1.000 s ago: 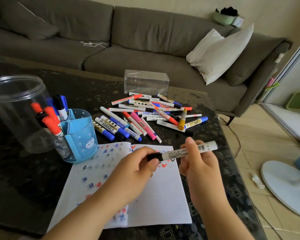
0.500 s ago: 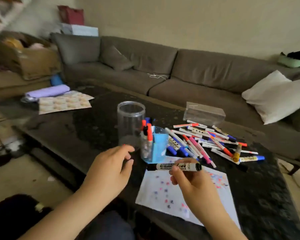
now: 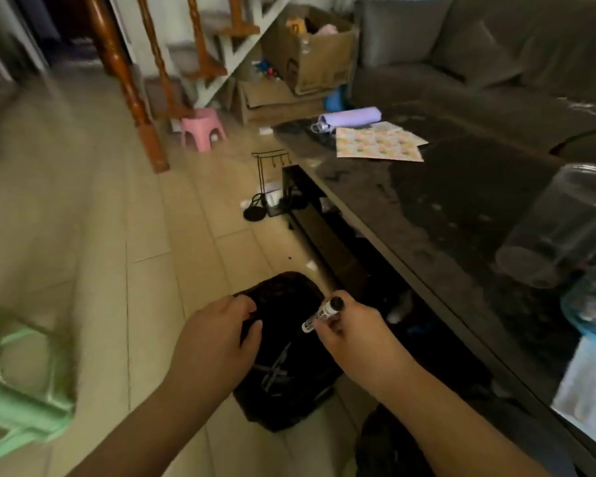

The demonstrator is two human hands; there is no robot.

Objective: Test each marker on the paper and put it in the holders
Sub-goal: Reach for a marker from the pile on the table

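Right hand (image 3: 344, 325) pinches the marker (image 3: 322, 314) over the black bin (image 3: 283, 352) — left hand (image 3: 221, 335), curled on its rim — a slip loses it untested.

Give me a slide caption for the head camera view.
Right hand holds a marker over a black bin beside the table.

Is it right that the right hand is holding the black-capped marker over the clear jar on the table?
Not quite. The head view shows the right hand holding the black-capped marker over the black-lined bin on the floor, not over the clear jar, which stands apart on the table.
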